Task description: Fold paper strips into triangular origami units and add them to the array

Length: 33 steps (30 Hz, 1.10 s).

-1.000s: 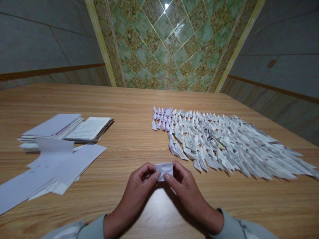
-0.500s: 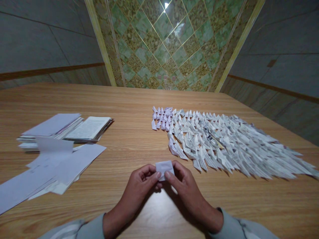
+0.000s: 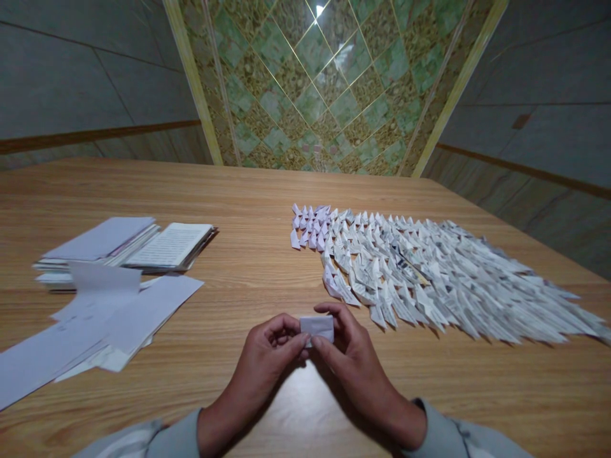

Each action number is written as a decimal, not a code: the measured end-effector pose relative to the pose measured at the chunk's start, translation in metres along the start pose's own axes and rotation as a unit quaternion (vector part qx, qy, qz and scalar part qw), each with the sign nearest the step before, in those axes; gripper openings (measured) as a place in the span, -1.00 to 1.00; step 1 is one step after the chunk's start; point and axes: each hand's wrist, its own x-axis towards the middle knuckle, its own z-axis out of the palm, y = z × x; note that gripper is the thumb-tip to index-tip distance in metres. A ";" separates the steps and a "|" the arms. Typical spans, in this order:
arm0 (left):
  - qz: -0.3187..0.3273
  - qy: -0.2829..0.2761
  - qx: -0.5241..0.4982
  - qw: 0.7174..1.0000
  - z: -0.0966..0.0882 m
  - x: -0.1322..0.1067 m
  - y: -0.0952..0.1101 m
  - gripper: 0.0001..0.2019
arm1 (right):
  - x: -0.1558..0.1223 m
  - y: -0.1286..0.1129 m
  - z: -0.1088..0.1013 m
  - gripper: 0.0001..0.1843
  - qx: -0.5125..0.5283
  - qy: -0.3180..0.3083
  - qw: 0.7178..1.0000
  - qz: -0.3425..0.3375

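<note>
head view, folded paper (image 3: 318,326), held between left hand (image 3: 268,346) and right hand (image 3: 354,348)

A wide, light-brown wood-grain table (image 3: 238,197) spans the lower view, with a soft white sheen (image 3: 305,413) on its near surface. Beyond its far edge is a glossy panel of green and brown-gold diamond tiles (image 3: 310,105), crossed by thin gold lines and bordered by a yellowish strip on the left (image 3: 193,83) and another on the right (image 3: 461,86); it is probably a wall, though the stretched view makes that uncertain. Bright reflections (image 3: 319,11) glint near its top. Dim grey slab walls flank it left (image 3: 57,76) and right (image 3: 573,140), each with brown trim above streaked stone.
</note>
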 end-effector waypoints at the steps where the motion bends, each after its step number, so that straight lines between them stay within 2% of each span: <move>1: 0.002 -0.005 0.000 1.000 0.000 0.000 0.000 -0.74 | 0.000 0.000 0.000 -0.63 0.004 0.003 1.000 0.002; 5: 0.020 -0.006 0.019 1.000 0.000 0.002 -0.001 -0.78 | 0.001 -0.002 -0.002 -0.62 -0.001 0.016 1.000 0.001; 9: 0.033 0.001 0.035 0.999 0.000 0.002 -0.001 -0.83 | 0.003 -0.005 -0.007 -0.83 -0.047 0.009 0.999 -0.019; 12: 0.047 -0.014 0.061 0.997 -0.001 0.000 0.002 -0.86 | 0.006 -0.004 -0.011 -0.68 -0.076 0.032 0.996 -0.033; 14: 0.057 -0.015 0.080 0.995 -0.003 -0.001 0.004 -0.87 | 0.007 -0.003 -0.012 -0.62 -0.059 0.041 0.997 -0.031; 18: 0.084 0.053 0.071 0.993 -0.009 0.003 0.008 -0.85 | 0.006 -0.004 -0.008 -0.68 -0.009 -0.004 1.000 -0.005; 21: 0.105 0.099 0.060 0.988 -0.011 0.005 0.008 -0.82 | 0.004 -0.007 -0.006 -0.80 -0.068 -0.037 0.997 -0.010; 24: 0.119 0.072 0.080 0.987 -0.010 0.002 0.006 -0.84 | 0.003 -0.008 -0.007 -0.84 -0.113 -0.034 0.993 -0.027; 27: 0.124 0.035 0.094 0.987 -0.007 -0.003 0.004 -0.88 | 0.003 -0.007 -0.008 -0.81 -0.095 -0.024 0.994 -0.040; 33: 0.096 0.012 0.082 0.992 -0.008 -0.003 0.003 -0.82 | 0.000 -0.005 -0.008 -0.73 -0.021 -0.013 0.999 -0.038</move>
